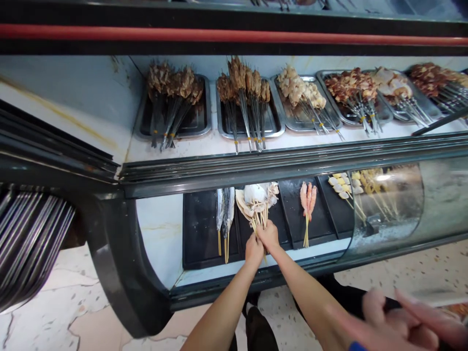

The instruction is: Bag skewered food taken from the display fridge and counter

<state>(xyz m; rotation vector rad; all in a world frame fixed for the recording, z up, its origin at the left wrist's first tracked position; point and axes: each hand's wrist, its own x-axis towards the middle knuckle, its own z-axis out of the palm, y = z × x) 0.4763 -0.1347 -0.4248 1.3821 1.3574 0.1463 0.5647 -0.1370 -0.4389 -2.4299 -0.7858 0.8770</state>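
Both of my arms reach into the lower shelf of a glass display case. My left hand (254, 251) and my right hand (269, 235) are side by side, both closed around the wooden sticks of a bunch of pale squid skewers (258, 196). The bunch lies fanned out on a black tray (281, 229). Just left of it lie fish skewers (224, 209). To the right are shrimp skewers (307, 200) and, further right, skewers of small yellow and white pieces (343, 187).
The upper shelf holds metal trays (204, 122) of meat skewers with metal sticks. A curved glass door (395, 204) covers the lower shelf's right half. A blurred hand (405, 319) is at the bottom right. The floor is speckled tile (73, 302).
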